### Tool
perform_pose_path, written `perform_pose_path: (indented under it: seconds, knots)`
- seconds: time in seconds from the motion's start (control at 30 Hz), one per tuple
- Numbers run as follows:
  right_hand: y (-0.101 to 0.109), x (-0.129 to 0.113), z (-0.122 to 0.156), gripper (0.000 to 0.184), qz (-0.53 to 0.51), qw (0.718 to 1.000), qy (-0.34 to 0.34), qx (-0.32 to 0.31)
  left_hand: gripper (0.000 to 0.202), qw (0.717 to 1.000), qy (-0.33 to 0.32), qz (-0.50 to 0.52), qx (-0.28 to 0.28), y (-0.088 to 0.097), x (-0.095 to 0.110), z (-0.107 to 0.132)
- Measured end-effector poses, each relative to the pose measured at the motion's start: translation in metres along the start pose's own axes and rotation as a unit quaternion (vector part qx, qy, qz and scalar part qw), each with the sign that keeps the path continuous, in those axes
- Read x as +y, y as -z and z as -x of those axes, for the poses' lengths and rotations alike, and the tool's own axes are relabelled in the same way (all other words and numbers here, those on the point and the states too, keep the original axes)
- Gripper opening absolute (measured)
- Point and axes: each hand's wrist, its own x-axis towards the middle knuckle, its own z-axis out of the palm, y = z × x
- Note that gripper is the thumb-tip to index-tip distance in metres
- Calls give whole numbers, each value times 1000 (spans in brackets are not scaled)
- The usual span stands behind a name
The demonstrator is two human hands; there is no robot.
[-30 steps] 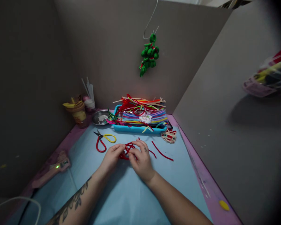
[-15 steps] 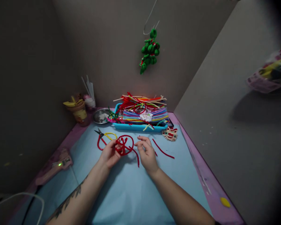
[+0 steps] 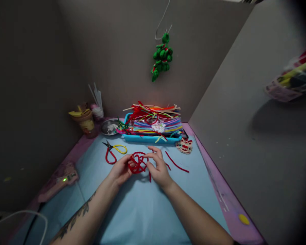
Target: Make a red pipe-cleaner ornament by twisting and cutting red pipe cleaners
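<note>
A red pipe-cleaner ring (image 3: 139, 172), with red strands crossing inside it, is held above the blue work surface. Closed on its left side are the fingers of my left hand (image 3: 121, 170). My right hand (image 3: 159, 169) has its thumb and index finger at the ring's right edge, pinching there, with the other fingers raised. A red strand hangs beneath the ring near the right thumb. To the right lies a loose red pipe cleaner (image 3: 177, 163), with a shorter piece partly hidden by my right hand. Scissors (image 3: 112, 148) with red and yellow handles rest open beyond my left hand.
A blue tray (image 3: 153, 139) at the back holds several coloured pipe cleaners. Left of it are a metal bowl (image 3: 109, 127) and a pot (image 3: 85, 122). A glue gun (image 3: 63, 180) with a green light lies left. A cat-like knitted-looking piece (image 3: 185, 146) sits right.
My right hand's fingers have come in to the ring's right edge. The ring has shifted slightly right and tilted in my left hand. The view has moved a little.
</note>
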Motion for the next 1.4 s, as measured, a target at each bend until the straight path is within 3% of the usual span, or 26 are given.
perform_pose_path:
  seconds: [0.17,0.33,0.47,0.63,1.0,1.13,1.23,1.33,1.4]
  knots:
    - [-2,2,0,21,82,995,57,-19,31,999,36,-20,-22,4,0,-3]
    - [3,0,-1,12,144,980,134,7,31,999,-9,41,25,0,3,-3]
    - [5,-3,0,14,175,970,165,45,32,997,-30,72,27,0,5,-4]
    - [2,1,-1,17,163,974,147,57,36,997,-17,74,17,0,3,-3]
    - [4,8,-4,24,55,995,80,-6,34,999,-11,31,4,-3,2,1]
    - [11,6,-6,23,17,998,53,32,27,998,-43,-55,-3,0,0,1]
    - [13,1,-7,17,34,996,78,40,23,961,-151,-233,-18,3,-3,2]
    - [9,-7,-5,11,61,993,96,17,22,860,-265,-436,-21,2,-5,8]
    - [6,-12,-4,7,84,992,89,4,20,804,-310,-507,-19,0,-7,12]
